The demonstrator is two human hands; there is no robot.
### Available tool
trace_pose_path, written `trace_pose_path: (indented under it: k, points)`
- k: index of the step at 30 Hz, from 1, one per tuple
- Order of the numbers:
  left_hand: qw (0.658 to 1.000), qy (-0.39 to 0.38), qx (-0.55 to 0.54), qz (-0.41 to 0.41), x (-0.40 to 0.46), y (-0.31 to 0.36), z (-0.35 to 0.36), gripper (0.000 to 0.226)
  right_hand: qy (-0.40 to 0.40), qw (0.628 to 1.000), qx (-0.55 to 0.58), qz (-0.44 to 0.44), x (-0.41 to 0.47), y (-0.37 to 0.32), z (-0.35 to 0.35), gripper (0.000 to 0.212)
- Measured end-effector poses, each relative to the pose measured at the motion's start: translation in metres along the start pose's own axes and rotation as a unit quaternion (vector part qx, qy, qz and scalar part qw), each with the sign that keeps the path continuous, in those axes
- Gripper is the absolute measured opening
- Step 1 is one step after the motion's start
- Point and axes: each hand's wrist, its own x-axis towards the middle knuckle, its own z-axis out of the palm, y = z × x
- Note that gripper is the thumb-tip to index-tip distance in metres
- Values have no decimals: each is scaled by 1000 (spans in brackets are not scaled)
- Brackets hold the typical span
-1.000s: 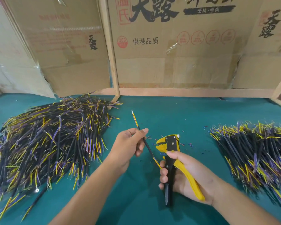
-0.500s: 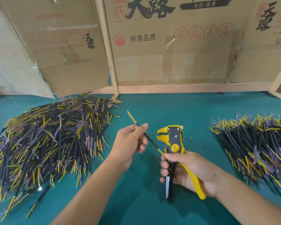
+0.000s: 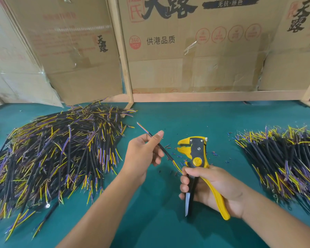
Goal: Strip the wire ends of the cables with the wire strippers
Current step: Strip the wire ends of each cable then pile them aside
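Observation:
My left hand (image 3: 143, 154) pinches a short black cable (image 3: 166, 153) between thumb and fingers. The cable slants from upper left to lower right, and its yellow and purple wire ends reach down to my right thumb. My right hand (image 3: 209, 187) grips the handles of the yellow and black wire strippers (image 3: 195, 154), held upright with the jaws pointing left and slightly parted. The jaws stand just right of the cable and hold nothing.
A big heap of black cables (image 3: 52, 154) lies on the green table (image 3: 154, 221) at the left; a second pile (image 3: 284, 158) lies at the right. Small insulation scraps (image 3: 170, 154) dot the middle. Cardboard boxes (image 3: 186, 42) and a wooden frame (image 3: 213, 95) wall the back.
My right hand has turned the strippers so the jaws face left, side on. The cable in my left hand has tilted, its lower end now near my right thumb.

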Motion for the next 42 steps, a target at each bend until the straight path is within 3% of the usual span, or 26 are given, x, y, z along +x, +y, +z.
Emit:
trace_pose_path:
  k: [15,17,18,19,21,22,24,26,28,30,35,42]
  points:
    - [1000,-4,-8,-9,-5,3,5,42,-2,1000,-22,-21,-3,1,3,16]
    - [999,4,32,-22,-5,4,4,44,0,999,-21,-27,-2,1,4,12]
    - [994,23,102,-15,-4,4,2,47,1,999,-21,-31,-2,1,4,10]
    - [977,53,204,13,-4,4,0,51,2,999,-23,-34,-2,1,4,11]
    - [897,131,407,114,-3,2,-8,51,1,999,-27,-38,-2,1,3,13]
    - [859,151,458,174,-3,3,-11,48,-1,999,-29,-39,-2,1,3,13]
    - [825,96,468,301,-4,5,-14,33,-5,999,-32,-40,-2,1,1,14]
    - [798,-38,469,375,-3,3,-16,26,-4,998,-33,-45,-1,1,0,14]
    - [796,-155,456,366,-2,-2,-17,28,2,998,-36,-54,0,-1,-2,12]
    - [834,-218,413,295,-3,-5,-17,26,16,997,-35,-63,1,-3,-4,12]
    - [891,-231,317,228,-7,-7,-14,16,65,994,-7,-88,5,-7,-8,11]
    - [863,-265,339,266,-16,-3,-5,16,83,992,28,-95,9,-7,-10,14]
